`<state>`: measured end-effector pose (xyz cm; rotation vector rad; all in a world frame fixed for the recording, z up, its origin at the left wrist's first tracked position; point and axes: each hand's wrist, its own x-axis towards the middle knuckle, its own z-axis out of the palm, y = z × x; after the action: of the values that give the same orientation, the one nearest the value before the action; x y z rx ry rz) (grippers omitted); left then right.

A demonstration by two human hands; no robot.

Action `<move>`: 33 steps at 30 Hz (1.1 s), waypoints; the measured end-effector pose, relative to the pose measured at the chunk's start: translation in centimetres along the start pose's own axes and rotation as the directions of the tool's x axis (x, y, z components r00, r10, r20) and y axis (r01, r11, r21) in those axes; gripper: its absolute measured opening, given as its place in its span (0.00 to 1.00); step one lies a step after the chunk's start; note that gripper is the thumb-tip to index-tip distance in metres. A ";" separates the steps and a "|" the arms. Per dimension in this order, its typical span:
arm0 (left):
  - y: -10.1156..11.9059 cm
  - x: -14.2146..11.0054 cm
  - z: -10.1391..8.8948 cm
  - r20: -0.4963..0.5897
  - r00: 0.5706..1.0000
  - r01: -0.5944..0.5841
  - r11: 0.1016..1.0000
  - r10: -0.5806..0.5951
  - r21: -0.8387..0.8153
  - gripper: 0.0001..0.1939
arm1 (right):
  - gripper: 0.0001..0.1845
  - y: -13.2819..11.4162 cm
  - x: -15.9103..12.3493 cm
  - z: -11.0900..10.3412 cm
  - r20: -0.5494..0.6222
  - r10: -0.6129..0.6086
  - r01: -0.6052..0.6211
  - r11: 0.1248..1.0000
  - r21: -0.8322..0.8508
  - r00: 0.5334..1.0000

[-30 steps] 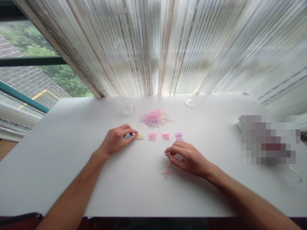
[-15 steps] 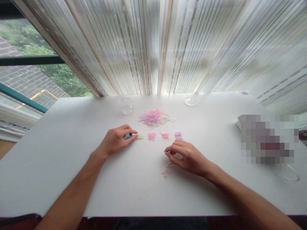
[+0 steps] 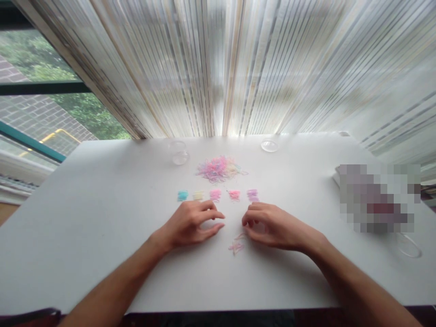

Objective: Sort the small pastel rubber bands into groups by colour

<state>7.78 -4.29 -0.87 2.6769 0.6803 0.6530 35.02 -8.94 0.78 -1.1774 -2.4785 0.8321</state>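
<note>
My left hand (image 3: 195,223) hovers over the white table with thumb and forefinger apart, nothing visible between them. Facing it, my right hand (image 3: 269,225) has its fingers curled in towards the thumb; whatever they hold, if anything, is too small to make out. Below the right fingertips lies a small loose bunch of pale pink rubber bands (image 3: 235,247). Beyond the hands, little colour groups form a row: blue bands (image 3: 183,195), yellow bands (image 3: 198,195), pink bands (image 3: 215,195), coral-pink bands (image 3: 234,195) and purple bands (image 3: 252,195).
A mixed heap of pastel bands (image 3: 220,169) sits behind the row. Clear round containers (image 3: 180,157) stand at back left, and a clear round lid or dish (image 3: 269,146) at back right. A blurred-out object (image 3: 376,200) with a white cord lies right. Striped curtains (image 3: 218,68) hang behind the table.
My left hand has left the yellow bands, moving right and nearer to me, and its pinch has opened. The blue group is now uncovered. My right hand has shifted slightly right.
</note>
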 end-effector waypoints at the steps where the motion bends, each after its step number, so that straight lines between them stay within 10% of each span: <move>1: 0.6 0.1 0.4 0.043 0.999 -0.028 0.999 0.028 -0.019 0.07 | 0.05 0.0 0.0 0.0 0.016 0.013 -0.013 1.000 0.004 1.000; 14: 2.6 0.3 2.9 0.172 0.979 -0.085 0.988 0.106 -0.128 0.09 | 0.07 -0.5 0.3 0.8 0.046 0.043 -0.041 0.999 -0.033 0.998; 33: 1.6 0.4 2.7 -0.093 0.995 0.011 0.992 -0.023 -0.128 0.07 | 0.05 0.0 0.7 2.4 -0.334 -0.134 0.111 0.990 -0.088 0.933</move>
<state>10.04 -5.94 -2.40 2.5344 0.6611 0.7949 33.44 -9.33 -1.14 -1.0708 -2.2800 0.4668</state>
